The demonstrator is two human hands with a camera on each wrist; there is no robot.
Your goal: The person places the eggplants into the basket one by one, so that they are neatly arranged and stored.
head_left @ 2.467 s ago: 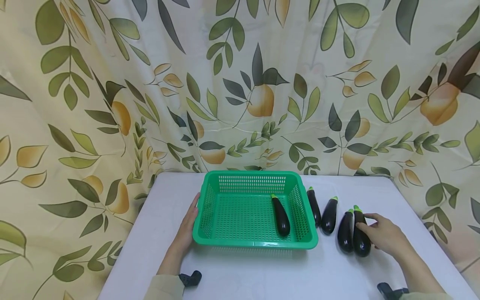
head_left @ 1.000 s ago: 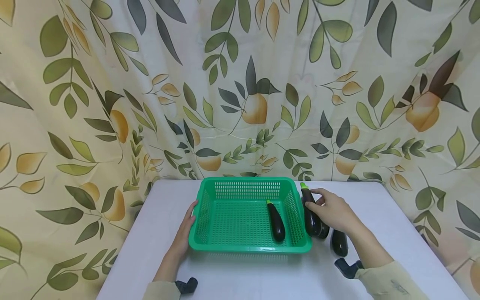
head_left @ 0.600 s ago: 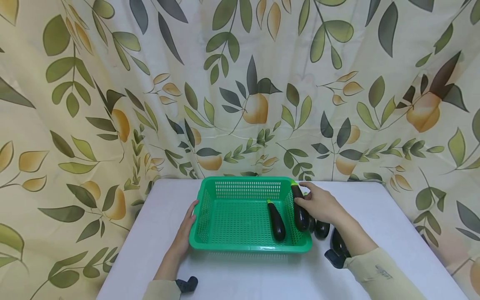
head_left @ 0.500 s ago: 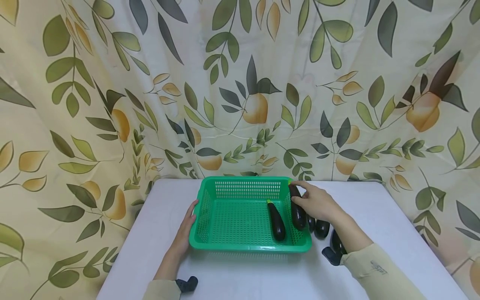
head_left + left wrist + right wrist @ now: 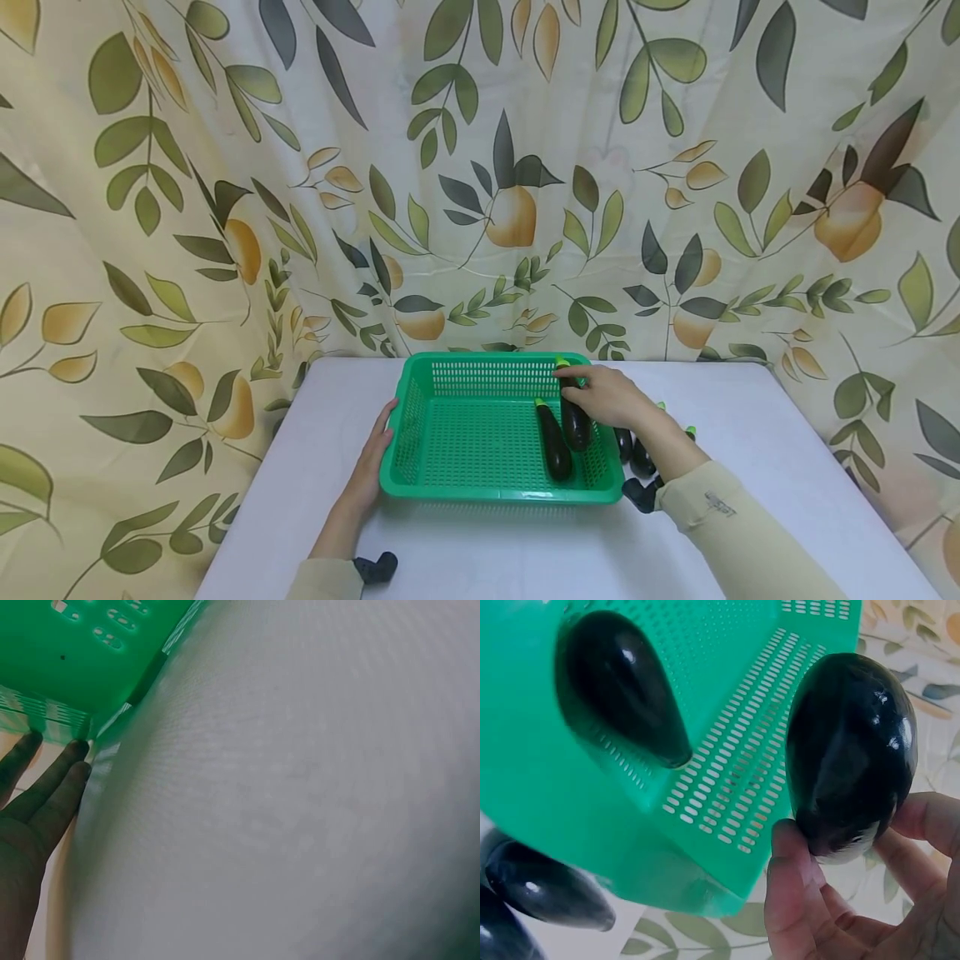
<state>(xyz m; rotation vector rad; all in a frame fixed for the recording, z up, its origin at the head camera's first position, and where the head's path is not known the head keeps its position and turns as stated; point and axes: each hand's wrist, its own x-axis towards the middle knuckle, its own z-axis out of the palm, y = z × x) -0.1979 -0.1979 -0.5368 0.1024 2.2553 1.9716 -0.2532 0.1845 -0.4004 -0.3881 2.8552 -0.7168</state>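
My right hand [image 5: 603, 396] pinches a dark eggplant [image 5: 575, 421] near its green stem end, over the right part of a green plastic basket [image 5: 501, 497]. In the right wrist view the held eggplant [image 5: 851, 750] hangs between thumb and fingers, its round end towards the camera. Another eggplant [image 5: 553, 446] lies on the basket floor, just left of the held one. My left hand [image 5: 369, 467] rests against the basket's left wall; the left wrist view has its straight fingers [image 5: 52, 780] touching that wall.
More eggplants [image 5: 624, 444] lie on the white table [image 5: 480, 550] right of the basket, partly hidden by my right forearm. A leaf-and-fruit patterned curtain [image 5: 480, 208] hangs behind the table. Dark wrist mounts [image 5: 377, 568] sit at both sleeves.
My right hand has taken an eggplant from the right-hand group and carried it left, across the basket's right rim to above its inside. The left hand has stayed at the basket's left wall.
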